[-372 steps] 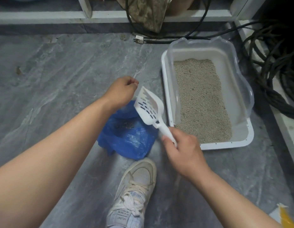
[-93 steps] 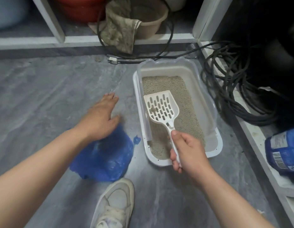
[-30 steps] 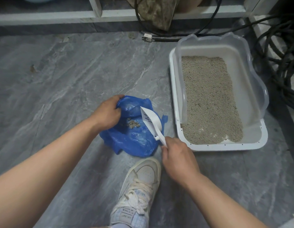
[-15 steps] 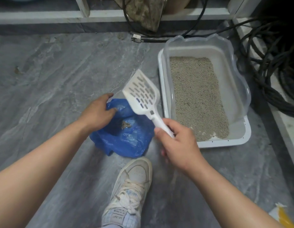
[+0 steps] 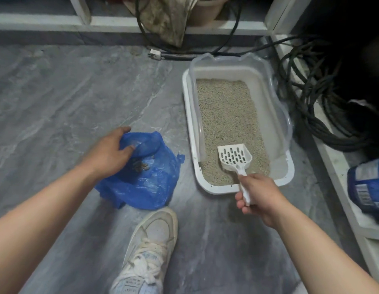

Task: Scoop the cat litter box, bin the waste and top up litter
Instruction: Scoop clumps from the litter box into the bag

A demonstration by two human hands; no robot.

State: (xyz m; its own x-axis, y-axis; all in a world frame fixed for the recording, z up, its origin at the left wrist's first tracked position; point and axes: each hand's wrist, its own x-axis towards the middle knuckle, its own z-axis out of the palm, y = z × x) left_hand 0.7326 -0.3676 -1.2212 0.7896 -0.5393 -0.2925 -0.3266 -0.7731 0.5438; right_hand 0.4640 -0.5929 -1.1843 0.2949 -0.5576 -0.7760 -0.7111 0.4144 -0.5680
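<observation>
A white litter box (image 5: 187, 102) with a clear rim guard sits on the grey floor, filled with beige litter (image 5: 229, 115). My right hand (image 5: 258, 194) grips the handle of a white slotted scoop (image 5: 234, 158), whose blade rests on the litter at the box's near end. A blue plastic bag (image 5: 148, 181) lies on the floor left of the box with a few brown clumps (image 5: 140, 165) inside. My left hand (image 5: 109, 151) holds the bag's rim, thumb inside the opening.
A blue litter bag (image 5: 369, 185) lies on the white ledge at the right. Black cables (image 5: 316, 111) coil right of the box. A dirty cloth (image 5: 167, 20) hangs from the back shelf. My white sneaker (image 5: 146, 251) stands just below the blue bag.
My right hand has swung the scoop from above the blue bag over to the litter box and set its blade onto the litter. My left hand stays on the bag's rim.
</observation>
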